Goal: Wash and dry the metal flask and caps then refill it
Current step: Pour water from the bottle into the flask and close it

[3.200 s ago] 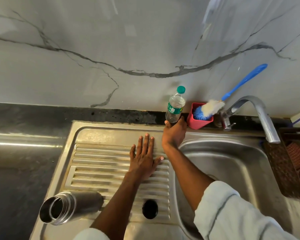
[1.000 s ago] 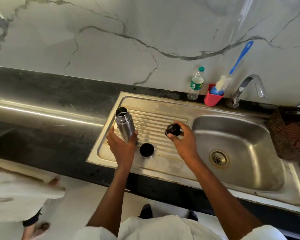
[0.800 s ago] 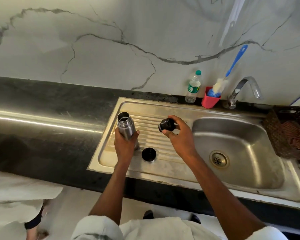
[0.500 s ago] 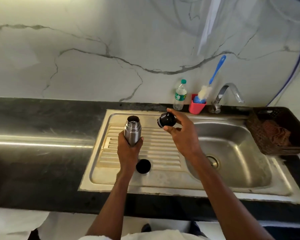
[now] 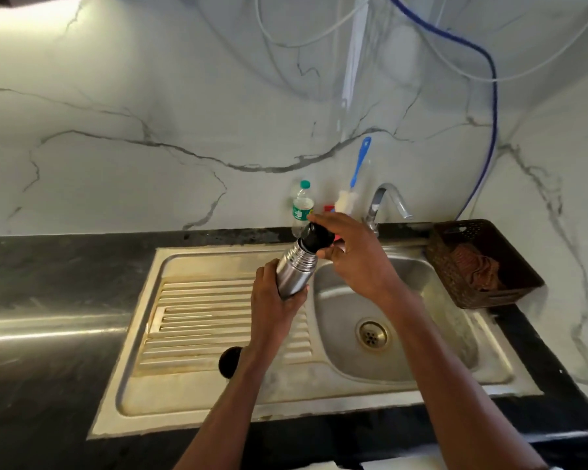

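Countertop (image 5: 48, 300) of dark stone fills the nine o'clock side, running up to the steel sink unit (image 5: 184, 395) with its ribbed drainboard. At about seven o'clock on the drainboard lies a round black cap (image 5: 227, 361), partly hidden behind the left forearm. Left hand (image 5: 274, 307) grips the lower body of the metal flask (image 5: 294, 273), fingers curled round it; the flask is held off the drainboard, tilted with its mouth toward one o'clock. Right hand (image 5: 357, 259) grasps the black stopper (image 5: 314, 237) seated at the flask's mouth, fingers curved over it. At twelve o'clock behind the hands stand a plastic water bottle (image 5: 302, 206), a blue-handled bottle brush (image 5: 355, 181) and the tap (image 5: 387, 201). At three o'clock a dark basket (image 5: 520, 293) holds a reddish cloth (image 5: 472, 269).
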Action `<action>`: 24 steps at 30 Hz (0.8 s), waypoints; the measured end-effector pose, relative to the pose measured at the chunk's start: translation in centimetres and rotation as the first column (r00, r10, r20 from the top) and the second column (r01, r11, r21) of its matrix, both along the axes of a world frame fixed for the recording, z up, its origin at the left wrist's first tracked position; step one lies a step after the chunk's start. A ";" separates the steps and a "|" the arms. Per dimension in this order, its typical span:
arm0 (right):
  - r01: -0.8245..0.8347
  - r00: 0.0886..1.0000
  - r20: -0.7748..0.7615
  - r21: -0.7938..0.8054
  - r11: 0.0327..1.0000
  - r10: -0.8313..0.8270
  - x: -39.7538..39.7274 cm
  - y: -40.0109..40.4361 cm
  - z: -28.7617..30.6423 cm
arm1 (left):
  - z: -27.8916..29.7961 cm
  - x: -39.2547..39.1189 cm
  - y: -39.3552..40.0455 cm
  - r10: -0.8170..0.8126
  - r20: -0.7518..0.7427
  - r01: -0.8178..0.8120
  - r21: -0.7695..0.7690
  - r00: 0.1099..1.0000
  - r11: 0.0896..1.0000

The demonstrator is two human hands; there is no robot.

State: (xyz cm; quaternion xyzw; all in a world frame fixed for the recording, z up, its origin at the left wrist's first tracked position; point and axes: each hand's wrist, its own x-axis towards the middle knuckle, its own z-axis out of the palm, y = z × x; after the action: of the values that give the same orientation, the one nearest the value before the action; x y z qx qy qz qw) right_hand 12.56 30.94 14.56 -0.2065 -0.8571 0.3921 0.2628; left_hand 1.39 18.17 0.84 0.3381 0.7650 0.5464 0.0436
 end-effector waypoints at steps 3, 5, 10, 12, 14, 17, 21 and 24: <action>-0.029 0.995 0.093 -0.001 1.000 0.029 0.8 1.1 -0.6 | 0.2 0.8 1.3 -0.017 -0.017 0.016 -0.022 1.000 1.000; -0.035 0.994 0.104 -0.011 0.999 0.036 1.3 1.5 -1.0 | 0.2 1.2 2.0 -0.026 -0.029 0.025 -0.036 0.999 0.999; -0.006 0.991 0.130 -0.034 0.999 0.010 1.9 2.8 -2.1 | -0.2 1.8 3.0 -0.013 -0.058 0.008 -0.096 0.998 0.995; 0.001 0.989 0.147 -0.026 1.000 0.003 2.1 3.2 -2.3 | -0.4 1.9 3.2 -0.010 -0.062 0.003 -0.112 0.998 0.994; 0.007 0.989 0.148 -0.009 1.000 -0.006 2.1 3.3 -2.4 | -0.3 2.0 3.4 -0.001 -0.068 -0.008 -0.122 0.998 0.992; 0.055 0.986 0.157 0.007 0.998 -0.056 2.0 3.3 -2.7 | -0.3 2.1 3.5 0.008 -0.080 -0.019 -0.135 0.997 0.991; 0.038 0.986 0.160 0.027 0.999 -0.041 2.4 3.3 -2.9 | -0.3 2.5 3.4 0.001 -0.075 -0.013 -0.160 0.997 0.987; -0.029 0.988 0.146 -0.083 0.996 0.041 3.1 3.7 -2.5 | -0.3 2.8 3.3 -0.014 -0.077 0.000 -0.176 0.997 0.984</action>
State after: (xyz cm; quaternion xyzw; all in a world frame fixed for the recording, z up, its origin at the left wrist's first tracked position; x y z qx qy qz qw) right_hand 15.62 34.67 12.06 -0.2302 -0.8612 0.4145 0.1833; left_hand 4.16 21.44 0.59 0.3567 0.8101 0.4630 0.0456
